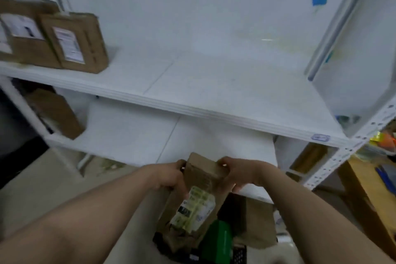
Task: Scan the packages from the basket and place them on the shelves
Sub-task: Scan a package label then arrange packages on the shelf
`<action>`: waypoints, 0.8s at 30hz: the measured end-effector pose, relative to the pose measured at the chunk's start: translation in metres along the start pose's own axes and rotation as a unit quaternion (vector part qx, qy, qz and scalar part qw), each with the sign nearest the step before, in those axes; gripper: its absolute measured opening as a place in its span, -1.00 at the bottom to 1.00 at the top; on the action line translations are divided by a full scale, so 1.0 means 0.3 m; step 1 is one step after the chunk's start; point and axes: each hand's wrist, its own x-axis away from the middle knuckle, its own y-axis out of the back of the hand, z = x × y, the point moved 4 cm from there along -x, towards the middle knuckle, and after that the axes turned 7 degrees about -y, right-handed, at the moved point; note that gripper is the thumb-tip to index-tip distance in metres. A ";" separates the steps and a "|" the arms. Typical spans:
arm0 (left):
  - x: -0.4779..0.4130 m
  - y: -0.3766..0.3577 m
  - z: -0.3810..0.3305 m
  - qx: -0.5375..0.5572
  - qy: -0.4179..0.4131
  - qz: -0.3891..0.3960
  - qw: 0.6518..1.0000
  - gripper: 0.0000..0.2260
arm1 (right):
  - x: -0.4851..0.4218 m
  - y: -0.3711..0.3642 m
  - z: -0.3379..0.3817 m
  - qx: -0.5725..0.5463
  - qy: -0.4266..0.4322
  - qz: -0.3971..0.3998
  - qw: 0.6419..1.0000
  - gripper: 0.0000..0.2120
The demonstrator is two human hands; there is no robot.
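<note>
- Both hands hold one brown package (200,178) upright, low in front of the shelving. The left hand (169,178) grips its left edge and the right hand (241,174) its right edge, fingers curled round it.
- No scanner shows, so I cannot tell whether the package is scanned — most likely this is the carry-to-shelf step.
- The upper shelf (214,83) bears two boxes (79,43) at its left. The next move calls for lifting the package up and forward — then setting it down to their right, label outward.
</note>
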 end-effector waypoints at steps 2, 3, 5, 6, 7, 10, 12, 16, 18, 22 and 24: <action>0.105 0.146 0.110 0.010 0.014 -0.042 0.999 -0.17 | -0.058 -0.119 0.179 0.021 0.021 0.011 1.000 -0.25; 0.149 0.213 0.162 0.016 0.021 -0.068 0.997 -0.17 | -0.086 -0.173 0.264 0.031 0.033 0.012 0.999 -0.24; 0.238 0.345 0.255 0.029 0.041 -0.135 0.990 -0.25 | -0.137 -0.274 0.426 0.052 0.052 0.007 0.997 -0.25; 0.284 0.407 0.295 0.037 0.055 -0.174 0.983 -0.34 | -0.162 -0.320 0.498 0.061 0.057 -0.001 0.997 -0.28; 0.325 0.465 0.330 0.048 0.067 -0.209 0.974 -0.42 | -0.189 -0.359 0.564 0.068 0.062 -0.011 0.996 -0.31; 0.417 0.616 0.412 0.086 0.071 -0.280 0.954 -0.52 | -0.282 -0.438 0.738 0.104 0.081 -0.058 0.990 -0.35; 0.456 0.703 0.462 0.097 0.075 -0.311 0.943 -0.64 | -0.361 -0.465 0.837 0.122 0.086 -0.095 0.984 -0.33; 0.478 0.858 0.575 0.132 0.106 -0.346 0.923 -0.84 | -0.531 -0.493 1.007 0.120 0.057 -0.152 0.979 -0.19; 0.476 0.941 0.618 0.137 0.119 -0.356 0.916 -0.85 | -0.616 -0.493 1.087 0.115 0.053 -0.162 0.979 -0.20; 0.459 1.134 0.659 0.146 0.134 -0.385 0.901 -0.88 | -0.791 -0.470 1.236 0.133 0.054 -0.165 0.976 -0.18; 0.441 1.228 0.659 0.145 0.136 -0.398 0.896 -0.87 | -0.869 -0.456 1.314 0.167 0.064 -0.161 0.971 -0.20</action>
